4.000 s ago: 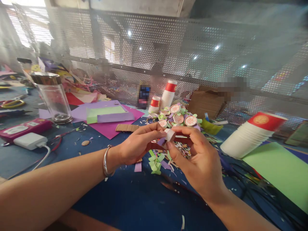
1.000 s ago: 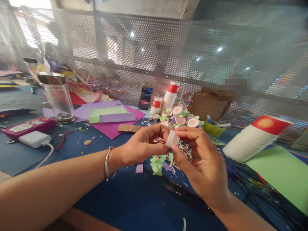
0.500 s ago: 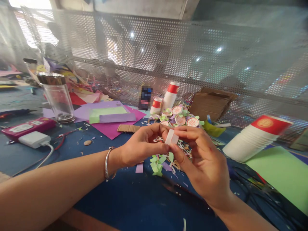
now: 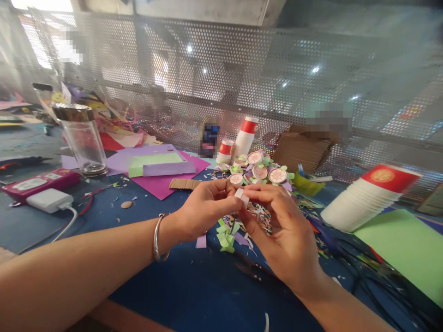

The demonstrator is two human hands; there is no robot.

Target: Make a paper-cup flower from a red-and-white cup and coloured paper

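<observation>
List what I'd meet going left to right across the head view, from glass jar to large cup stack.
Glass jar → small brown disc → left hand → small white piece → right hand → large cup stack.

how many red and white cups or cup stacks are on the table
3: a large stack at right, a narrow stack behind the pile of round pieces, and a short one just left of it. More may be hidden behind the pile.

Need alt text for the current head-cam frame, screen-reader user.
Left hand and right hand together hold a small white piece above a blue table strewn with paper scraps. A stack of red-and-white paper cups is at right, a clear lidded bottle at left, a perforated screen behind.
</observation>
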